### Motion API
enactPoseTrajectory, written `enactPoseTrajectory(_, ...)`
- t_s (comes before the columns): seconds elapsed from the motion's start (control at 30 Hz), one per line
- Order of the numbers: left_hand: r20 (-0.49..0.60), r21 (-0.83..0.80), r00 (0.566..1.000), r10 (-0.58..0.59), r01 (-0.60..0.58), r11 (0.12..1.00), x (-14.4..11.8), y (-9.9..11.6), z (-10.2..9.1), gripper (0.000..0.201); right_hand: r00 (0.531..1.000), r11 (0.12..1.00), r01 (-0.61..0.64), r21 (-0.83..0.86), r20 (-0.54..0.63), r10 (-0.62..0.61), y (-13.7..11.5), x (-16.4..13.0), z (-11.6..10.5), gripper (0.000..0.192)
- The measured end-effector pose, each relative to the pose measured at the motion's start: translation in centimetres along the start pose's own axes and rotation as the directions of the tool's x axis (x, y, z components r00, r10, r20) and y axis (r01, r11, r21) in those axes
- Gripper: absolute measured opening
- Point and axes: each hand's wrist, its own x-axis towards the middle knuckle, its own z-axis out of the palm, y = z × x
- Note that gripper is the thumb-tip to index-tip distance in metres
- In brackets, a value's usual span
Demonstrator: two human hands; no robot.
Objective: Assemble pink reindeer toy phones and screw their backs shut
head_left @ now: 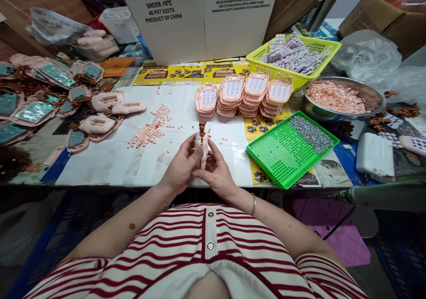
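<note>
Both hands, left hand (181,166) and right hand (215,171), were closed around a pink toy phone shell (201,147), held upright between them; its long axis pointed away, brown charm (202,127) uppermost.

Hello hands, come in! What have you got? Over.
Left hand and right hand both shut on pink toy phone. Pink buttons lie left. Nothing blocking.
</note>
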Motion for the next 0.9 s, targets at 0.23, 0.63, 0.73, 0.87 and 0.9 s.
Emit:
enactPoseTrajectory(0.23,0.131,0.091,0.991,0.009,-0.021,0.996,-0.2,-0.1,-0.5,0.083,0.998,1.0,-0.019,0.02,0.062,0.017,0.1,0.2,-0.1,0.116)
enactPoseTrajectory(0.63,0.13,-0.2,0.969,-0.212,0.235,0.951,0.7,1.1,-2.0,0.056,0.945,0.977,0.06,-0.204,0.327,0.01,-2.1,-1.1,-1.5,0.064)
enactPoseTrajectory(0.73,0.053,-0.232,0.984,-0.169,0.177,0.956,0.4,0.8,-1.3,0.05,0.976,0.801,0.2,-0.565,0.186,-0.113,-3.0,-1.5,-1.1,0.058)
enactPoseTrajectory(0.87,0.074,-0.214,0.987,-0.14,0.153,0.965,-0.2,0.6,-0.8,0.055,0.959,0.611,0.281,-0.74,0.197,-0.203,-3.7,-1.9,-1.0,0.043)
enactPoseTrajectory(0.9,0.078,-0.207,0.989,-0.126,0.14,0.968,-0.2,0.6,-0.9,0.057,0.946,0.592,0.323,-0.738,0.232,-0.226,-3.7,-1.9,-1.1,0.04)
